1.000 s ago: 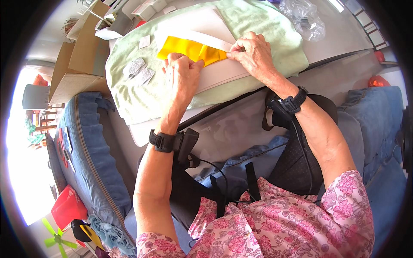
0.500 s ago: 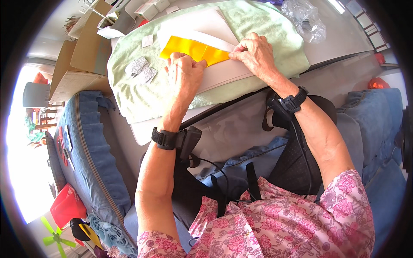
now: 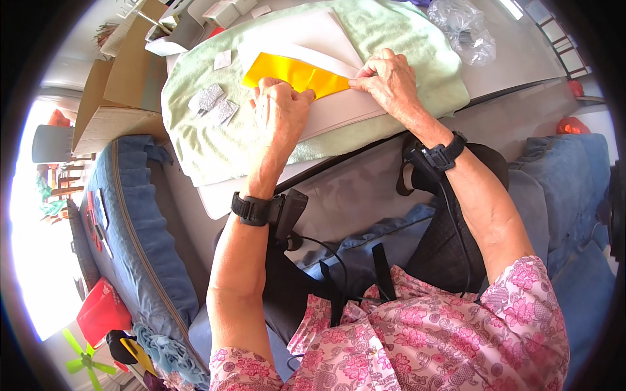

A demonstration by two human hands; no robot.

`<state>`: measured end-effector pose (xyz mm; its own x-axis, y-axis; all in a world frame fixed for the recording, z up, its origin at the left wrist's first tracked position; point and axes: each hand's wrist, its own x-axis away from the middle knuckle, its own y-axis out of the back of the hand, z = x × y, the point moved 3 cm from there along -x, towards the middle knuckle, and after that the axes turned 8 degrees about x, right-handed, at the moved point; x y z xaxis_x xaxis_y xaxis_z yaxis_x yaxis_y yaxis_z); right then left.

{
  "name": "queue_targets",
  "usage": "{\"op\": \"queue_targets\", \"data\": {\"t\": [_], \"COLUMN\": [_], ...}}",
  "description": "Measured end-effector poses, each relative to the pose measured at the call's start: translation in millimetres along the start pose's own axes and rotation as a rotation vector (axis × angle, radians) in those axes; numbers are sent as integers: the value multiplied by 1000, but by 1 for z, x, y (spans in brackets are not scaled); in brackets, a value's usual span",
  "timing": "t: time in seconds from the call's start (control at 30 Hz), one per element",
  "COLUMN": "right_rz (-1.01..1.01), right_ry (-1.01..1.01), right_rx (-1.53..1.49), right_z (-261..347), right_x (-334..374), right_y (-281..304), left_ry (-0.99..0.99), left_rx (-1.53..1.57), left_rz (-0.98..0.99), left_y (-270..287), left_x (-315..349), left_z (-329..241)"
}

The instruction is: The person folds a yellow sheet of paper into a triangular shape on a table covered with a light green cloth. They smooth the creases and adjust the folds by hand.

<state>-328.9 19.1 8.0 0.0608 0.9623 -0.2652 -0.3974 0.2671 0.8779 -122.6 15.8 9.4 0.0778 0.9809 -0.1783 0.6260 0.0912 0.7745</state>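
A yellow strip (image 3: 282, 67), glossy with a crease near its middle, lies over a stack of white sheets (image 3: 326, 32). My left hand (image 3: 279, 107) is closed at its near edge, the thumb and bent fingers pressing on it. At the strip's right tip, my right hand (image 3: 389, 79) pinches the corner between thumb and forefinger. A narrow white band (image 3: 326, 60) runs along the strip's far edge up to my right fingers; I cannot tell whether it is joined to the yellow. Part of the near edge is hidden by my left hand.
Under the sheets spreads a pale green towel (image 3: 195, 146) on a table. Several small grey-white pieces (image 3: 208, 98) and a white square (image 3: 222, 60) lie at the left. A clear plastic bag (image 3: 466, 32) is at the far right, a cardboard box (image 3: 124, 85) at the left.
Both hands keep their grip with almost no movement. The yellow strip's near edge has shifted very slightly.
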Motion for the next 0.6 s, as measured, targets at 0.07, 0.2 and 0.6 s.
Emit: {"op": "queue_targets", "data": {"t": [0.07,0.2,0.6], "right_rz": [6,19,23], "right_ry": [3,22,65], "right_rx": [14,31,11], "right_z": [0,-1,-2], "right_x": [0,-1,-1], "right_y": [0,-2,-3], "left_ry": [-2,-3,-100], "left_rx": [4,21,121], "left_rz": [4,21,-68], "left_y": [0,0,1], "left_x": [0,1,5], "left_z": [0,3,8]}}
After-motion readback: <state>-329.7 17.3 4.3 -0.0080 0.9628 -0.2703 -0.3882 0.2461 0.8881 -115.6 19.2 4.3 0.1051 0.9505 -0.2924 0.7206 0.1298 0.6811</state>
